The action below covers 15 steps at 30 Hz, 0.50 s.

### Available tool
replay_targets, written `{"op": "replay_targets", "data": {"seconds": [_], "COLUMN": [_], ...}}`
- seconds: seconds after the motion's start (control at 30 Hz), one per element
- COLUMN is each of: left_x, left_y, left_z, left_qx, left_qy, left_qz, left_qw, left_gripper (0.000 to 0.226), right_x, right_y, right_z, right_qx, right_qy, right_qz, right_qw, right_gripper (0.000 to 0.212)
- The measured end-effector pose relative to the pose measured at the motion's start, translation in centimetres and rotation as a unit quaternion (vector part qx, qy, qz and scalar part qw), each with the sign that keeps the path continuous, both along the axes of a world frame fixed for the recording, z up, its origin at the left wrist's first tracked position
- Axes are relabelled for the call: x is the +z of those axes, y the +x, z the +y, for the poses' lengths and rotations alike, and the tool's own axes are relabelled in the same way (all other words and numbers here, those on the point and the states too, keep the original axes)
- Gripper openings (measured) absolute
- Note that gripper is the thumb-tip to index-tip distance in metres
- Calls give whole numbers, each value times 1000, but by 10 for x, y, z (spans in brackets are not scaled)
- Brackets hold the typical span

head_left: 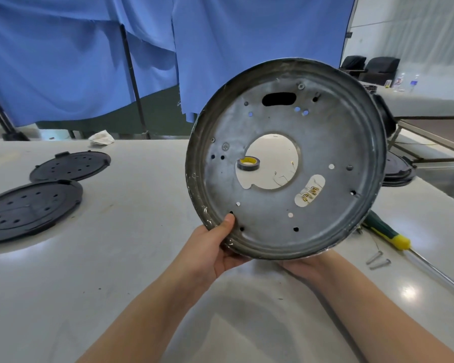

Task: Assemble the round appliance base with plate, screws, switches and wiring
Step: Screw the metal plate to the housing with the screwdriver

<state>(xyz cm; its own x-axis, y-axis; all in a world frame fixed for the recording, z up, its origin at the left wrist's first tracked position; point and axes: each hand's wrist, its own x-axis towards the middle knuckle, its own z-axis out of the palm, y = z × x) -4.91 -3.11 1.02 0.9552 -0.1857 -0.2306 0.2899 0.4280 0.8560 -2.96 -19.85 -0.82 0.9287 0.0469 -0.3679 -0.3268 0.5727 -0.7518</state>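
Note:
I hold a round grey metal appliance base [325, 142] tilted up above the table, its inner face toward me. It has a large centre hole and several small holes and slots. My left hand [215, 247] grips its lower left rim, thumb on the inside. My right hand [307, 265] supports the bottom edge from underneath, its fingers hidden behind the base. Through the centre hole I see a roll of tape [248, 164] on the table. Small gold connectors [309, 193] show through a slot. Two screws [378, 260] lie at the right beside a green and yellow screwdriver [389, 233].
Two black perforated round plates [71, 165] [29, 209] lie on the white table [102, 258] at the left. Another black round part [399, 171] sits behind the base at the right. A crumpled cloth [102, 138] lies at the far edge. Blue curtains hang behind.

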Motion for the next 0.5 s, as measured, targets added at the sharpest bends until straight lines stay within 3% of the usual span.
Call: {"op": "replay_targets", "data": {"seconds": [0.23, 0.3, 0.43, 0.5], "left_x": [-3, -1, 6, 5], "left_y": [7, 9, 15, 18], "left_z": [5, 8, 18, 24], "left_qx": [-16, -34, -68, -82], "left_qy": [-71, -83, -88, -134], "left_qz": [32, 53, 118, 165], "left_qw": [997, 995, 987, 974], "left_gripper": [26, 26, 31, 42], "right_x": [7, 5, 1, 3], "right_y": [1, 5, 9, 7], "right_z": [4, 7, 6, 6], "right_qx": [143, 145, 133, 134], "right_qy": [16, -17, -65, -76], "right_qz": [-107, -107, -122, -153], "right_qw": [984, 984, 981, 976], "right_gripper": [30, 21, 28, 12]}}
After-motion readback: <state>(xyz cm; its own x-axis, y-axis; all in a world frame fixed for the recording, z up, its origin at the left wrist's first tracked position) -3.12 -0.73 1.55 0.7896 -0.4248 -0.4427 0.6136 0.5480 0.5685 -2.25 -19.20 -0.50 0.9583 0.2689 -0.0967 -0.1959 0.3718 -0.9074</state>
